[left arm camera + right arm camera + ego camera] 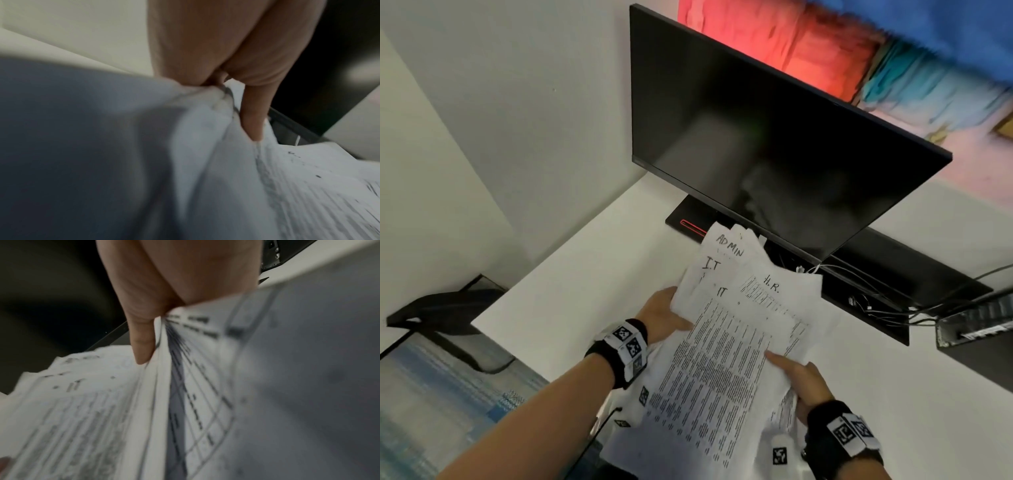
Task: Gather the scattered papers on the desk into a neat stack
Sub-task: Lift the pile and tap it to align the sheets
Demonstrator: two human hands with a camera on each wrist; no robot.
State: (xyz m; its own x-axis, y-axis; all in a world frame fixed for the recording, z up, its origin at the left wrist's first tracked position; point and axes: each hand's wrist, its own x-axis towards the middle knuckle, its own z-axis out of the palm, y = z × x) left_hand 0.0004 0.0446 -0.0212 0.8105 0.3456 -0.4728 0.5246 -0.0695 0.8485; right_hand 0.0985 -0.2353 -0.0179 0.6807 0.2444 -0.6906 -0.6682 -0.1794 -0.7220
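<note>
Papers [726, 342] lower centre of head view, lifted off white desk [571, 274], fanned and askew, headings ADMIN, IT, H.R. offset. Left hand [664, 317] pinching left edge, thumb on top; right hand [803, 383] clamping lower right edge likewise, probably to square edges before setting down. Monitor [774, 137] behind, upper frame. Fingers beneath sheets hidden; sheet count unclear; wrist views blurred; lower sheet edges cut off at bottom.

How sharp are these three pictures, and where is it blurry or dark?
Head view: papers fairly sharp, top right corner smeared. Left wrist view: papers soft, dark shadow lower left. Right wrist view: print blurred, right side dim; the monitor behind is dark.
</note>
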